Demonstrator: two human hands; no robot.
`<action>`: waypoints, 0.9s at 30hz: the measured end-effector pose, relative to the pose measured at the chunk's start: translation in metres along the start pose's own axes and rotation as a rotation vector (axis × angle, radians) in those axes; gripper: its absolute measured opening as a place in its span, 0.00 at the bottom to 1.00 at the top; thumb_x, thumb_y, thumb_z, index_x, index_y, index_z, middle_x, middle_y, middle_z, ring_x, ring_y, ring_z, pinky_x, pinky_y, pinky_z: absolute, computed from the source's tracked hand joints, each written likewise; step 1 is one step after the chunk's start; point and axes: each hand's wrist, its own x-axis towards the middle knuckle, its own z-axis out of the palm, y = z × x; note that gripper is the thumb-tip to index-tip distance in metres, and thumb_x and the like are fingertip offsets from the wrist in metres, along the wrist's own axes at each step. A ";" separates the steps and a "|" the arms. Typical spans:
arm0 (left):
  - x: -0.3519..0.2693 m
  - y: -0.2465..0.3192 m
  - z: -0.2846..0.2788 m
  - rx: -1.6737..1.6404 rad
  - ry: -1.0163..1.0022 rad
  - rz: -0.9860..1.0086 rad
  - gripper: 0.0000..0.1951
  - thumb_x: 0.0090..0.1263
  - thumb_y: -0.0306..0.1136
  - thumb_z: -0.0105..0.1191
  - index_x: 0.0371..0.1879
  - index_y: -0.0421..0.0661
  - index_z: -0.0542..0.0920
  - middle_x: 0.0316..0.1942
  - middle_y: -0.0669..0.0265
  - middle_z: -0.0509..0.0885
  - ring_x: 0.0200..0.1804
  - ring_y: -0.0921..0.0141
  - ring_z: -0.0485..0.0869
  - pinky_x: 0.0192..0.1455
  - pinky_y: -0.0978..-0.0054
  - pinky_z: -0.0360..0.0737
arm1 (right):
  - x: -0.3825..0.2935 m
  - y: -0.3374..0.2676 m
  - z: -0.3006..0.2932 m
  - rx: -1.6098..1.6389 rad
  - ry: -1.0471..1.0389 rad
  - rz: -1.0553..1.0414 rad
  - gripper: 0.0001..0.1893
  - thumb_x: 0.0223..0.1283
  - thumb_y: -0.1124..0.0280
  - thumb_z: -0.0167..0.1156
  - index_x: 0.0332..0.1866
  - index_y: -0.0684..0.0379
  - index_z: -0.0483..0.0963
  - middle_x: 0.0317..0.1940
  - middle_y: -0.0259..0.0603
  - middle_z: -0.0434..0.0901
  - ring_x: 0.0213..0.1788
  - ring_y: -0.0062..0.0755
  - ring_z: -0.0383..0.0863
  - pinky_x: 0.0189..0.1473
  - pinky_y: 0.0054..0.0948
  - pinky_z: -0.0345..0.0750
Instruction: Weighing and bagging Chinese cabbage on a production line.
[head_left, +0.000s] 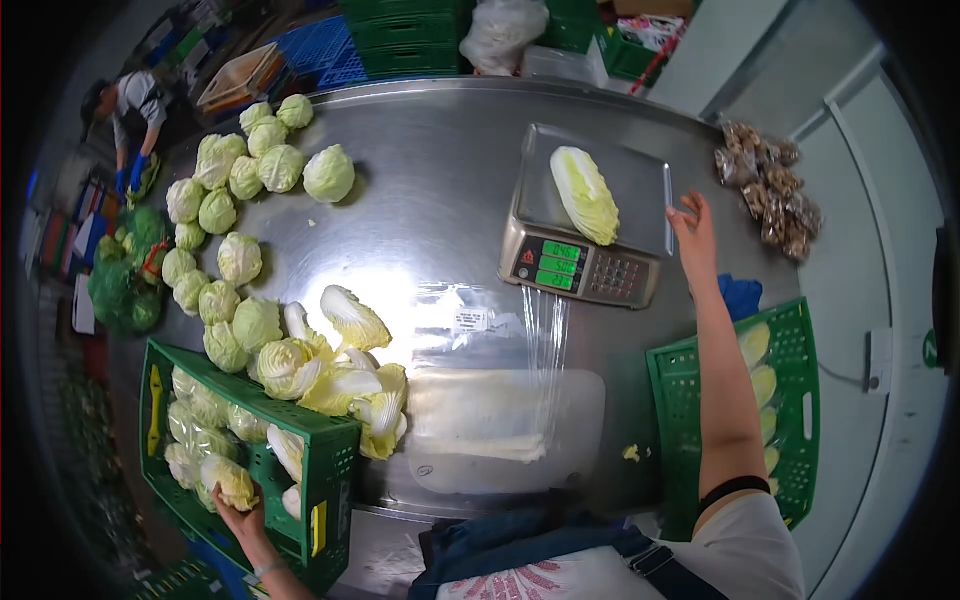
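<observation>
My left hand (241, 510) is down in the green crate (330, 457) at the left, its fingers around a small napa cabbage (227, 480). Wrapped cabbages (206, 397) fill the crate's far part, and more napa cabbages (287, 454) lie along its right wall. My right hand (694, 229) is empty, fingers apart, just beside the right edge of the digital scale (585, 274); whether it touches the pan cannot be told. On the metal pan (536, 169) lies a napa cabbage (585, 195), and the scale's display is lit green.
Round cabbages (281, 169) and loose napa leaves (345, 386) cover the steel table's (420, 150) left side. Clear film (480, 352) and a translucent board (510, 427) lie in front. A crate of napa cabbages (806, 450), bagged brown produce (772, 187) and a co-worker (139, 101) surround it.
</observation>
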 end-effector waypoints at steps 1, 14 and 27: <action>-0.028 0.002 0.032 0.007 -0.028 0.063 0.24 0.65 0.45 0.61 0.58 0.50 0.78 0.53 0.62 0.84 0.52 0.61 0.84 0.51 0.59 0.83 | -0.001 -0.004 -0.006 -0.006 0.009 -0.013 0.39 0.62 0.57 0.69 0.72 0.65 0.60 0.63 0.51 0.73 0.57 0.37 0.77 0.59 0.38 0.76; -0.147 -0.261 0.449 0.797 -0.971 -0.076 0.32 0.62 0.28 0.55 0.69 0.45 0.63 0.55 0.58 0.76 0.53 0.62 0.80 0.52 0.63 0.84 | 0.065 0.041 0.119 -0.354 -0.339 0.122 0.59 0.36 0.48 0.78 0.76 0.56 0.55 0.65 0.59 0.71 0.64 0.57 0.75 0.66 0.43 0.73; -0.158 -0.466 0.577 1.727 -1.199 1.075 0.49 0.51 0.38 0.70 0.75 0.54 0.58 0.65 0.44 0.71 0.61 0.47 0.77 0.64 0.59 0.75 | -0.165 0.042 0.026 1.431 -0.413 0.887 0.30 0.65 0.53 0.57 0.67 0.61 0.69 0.58 0.48 0.80 0.58 0.43 0.82 0.62 0.43 0.79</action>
